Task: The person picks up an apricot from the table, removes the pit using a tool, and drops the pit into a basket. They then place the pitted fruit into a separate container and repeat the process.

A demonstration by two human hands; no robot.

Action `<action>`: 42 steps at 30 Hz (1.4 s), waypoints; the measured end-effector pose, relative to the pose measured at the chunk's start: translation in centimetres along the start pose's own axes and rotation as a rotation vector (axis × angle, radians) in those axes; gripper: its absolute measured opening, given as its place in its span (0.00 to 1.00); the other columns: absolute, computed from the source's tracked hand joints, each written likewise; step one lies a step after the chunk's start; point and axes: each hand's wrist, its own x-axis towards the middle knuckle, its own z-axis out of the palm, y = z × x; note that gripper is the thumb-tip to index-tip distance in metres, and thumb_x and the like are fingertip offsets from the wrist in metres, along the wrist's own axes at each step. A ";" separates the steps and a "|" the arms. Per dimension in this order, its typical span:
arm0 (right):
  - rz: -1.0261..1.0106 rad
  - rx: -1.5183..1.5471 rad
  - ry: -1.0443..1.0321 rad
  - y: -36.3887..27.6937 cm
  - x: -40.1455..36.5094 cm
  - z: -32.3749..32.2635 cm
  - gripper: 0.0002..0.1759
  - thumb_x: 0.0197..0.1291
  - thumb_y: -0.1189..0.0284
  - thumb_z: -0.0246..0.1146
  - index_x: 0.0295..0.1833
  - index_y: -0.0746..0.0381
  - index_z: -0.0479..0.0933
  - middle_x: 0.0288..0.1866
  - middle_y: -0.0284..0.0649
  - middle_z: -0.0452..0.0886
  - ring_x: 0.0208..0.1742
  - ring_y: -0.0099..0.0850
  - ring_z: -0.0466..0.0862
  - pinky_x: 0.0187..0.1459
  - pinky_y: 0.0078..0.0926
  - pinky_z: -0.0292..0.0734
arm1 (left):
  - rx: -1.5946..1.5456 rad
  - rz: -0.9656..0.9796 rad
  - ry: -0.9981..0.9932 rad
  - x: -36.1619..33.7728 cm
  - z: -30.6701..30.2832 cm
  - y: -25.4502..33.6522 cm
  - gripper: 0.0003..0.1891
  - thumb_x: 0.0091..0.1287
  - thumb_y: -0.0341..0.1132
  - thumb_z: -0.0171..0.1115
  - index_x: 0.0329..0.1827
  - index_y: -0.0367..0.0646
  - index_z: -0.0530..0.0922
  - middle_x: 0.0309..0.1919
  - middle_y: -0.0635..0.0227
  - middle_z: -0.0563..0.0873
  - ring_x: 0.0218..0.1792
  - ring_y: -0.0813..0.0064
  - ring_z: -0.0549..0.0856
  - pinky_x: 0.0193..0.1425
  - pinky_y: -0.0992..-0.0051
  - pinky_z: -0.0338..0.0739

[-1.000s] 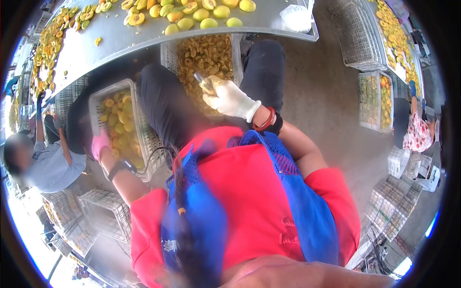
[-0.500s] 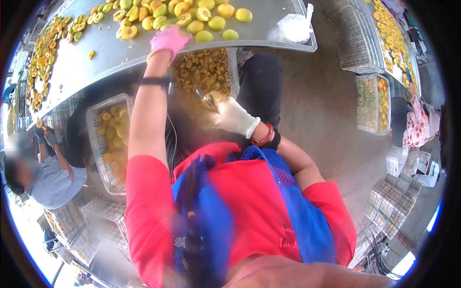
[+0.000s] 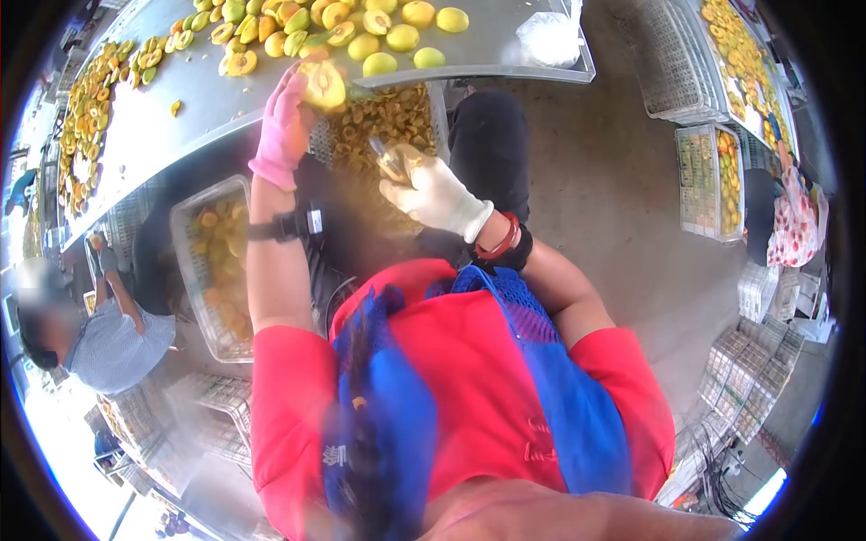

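The left hand, in a pink glove, is raised at the edge of the steel surface, its fingers clamped on a cut yellow fruit. At 4 o'clock from the fruit, the white-gloved right hand has its fingers wrapped around a metal tool. Between them, under the surface, is a crate of fruit pieces. At 8 o'clock of the left hand stands a second crate of fruit.

A metal table spans the upper left of the frame, carrying loose yellow fruit and a white plastic bag. A person in a grey shirt is at lower left. Empty crates occupy the upper right.
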 end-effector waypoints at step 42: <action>0.262 0.478 -0.088 -5.3 -0.3 1.5 0.08 0.66 0.77 0.57 0.49 0.66 0.75 0.37 0.41 0.79 0.36 0.31 0.76 0.43 0.29 0.75 | 0.290 0.210 0.265 -8.8 7.7 -1.0 0.39 0.77 0.66 0.40 0.55 0.32 0.80 0.46 0.56 0.88 0.44 0.67 0.87 0.54 0.70 0.81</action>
